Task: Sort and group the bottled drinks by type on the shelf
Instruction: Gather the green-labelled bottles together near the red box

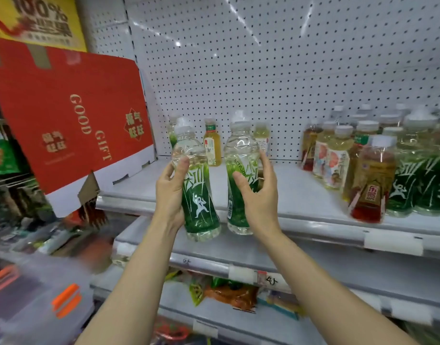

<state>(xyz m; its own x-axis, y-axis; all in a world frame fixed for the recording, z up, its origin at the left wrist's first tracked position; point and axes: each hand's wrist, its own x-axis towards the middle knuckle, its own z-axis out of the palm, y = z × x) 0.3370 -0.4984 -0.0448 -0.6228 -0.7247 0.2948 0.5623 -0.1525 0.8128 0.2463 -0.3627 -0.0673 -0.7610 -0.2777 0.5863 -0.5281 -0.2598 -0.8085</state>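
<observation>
My left hand [169,192] grips a clear bottle with a green label [196,185], held upright in front of the white shelf [301,195]. My right hand [257,192] grips a second bottle of the same kind [240,155], just to its right. Both hang in the air before the shelf's front edge. Behind them, at the back of the shelf, stand a yellow tea bottle [211,145], a pale bottle [261,136] and a partly hidden green-label bottle [172,131]. At the right stands a mixed group: a red-brown tea bottle [372,180], pale peach-label bottles [337,160] and several green-label bottles [413,185].
A red gift carton [69,120] leans at the left end of the shelf. White pegboard [263,58] backs the shelf. A lower shelf [313,265] carries price tags, with snack packets [229,292] beneath. Plastic bins with orange clips [64,300] sit at lower left.
</observation>
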